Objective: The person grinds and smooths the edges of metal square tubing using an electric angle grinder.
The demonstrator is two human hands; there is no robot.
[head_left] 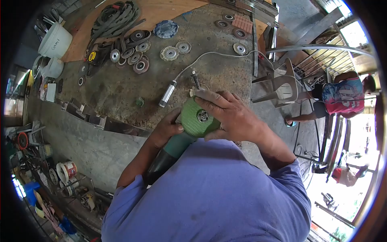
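Note:
Close to my chest, an angle grinder (178, 146) with a dark green and black body carries a round green disc (190, 117), its face turned up and a metal nut at its centre. My left hand (166, 128) is closed around the grinder's head beside the disc. My right hand (238, 117) grips the disc's right side, fingers over the top edge and thumb at the lower edge. Just beyond the disc, a black plug (196, 80) lies on the table. A silver extension socket (167, 94) on a grey cord rests to its left.
Several worn flap discs (169, 53) lie across the worktable (217, 66). A heap of dark straps (115, 20) and a yellow tape measure (92, 56) sit at the left. A white bucket (56, 40) stands far left. Right of the table are a plastic chair (284, 86) and a person (342, 94).

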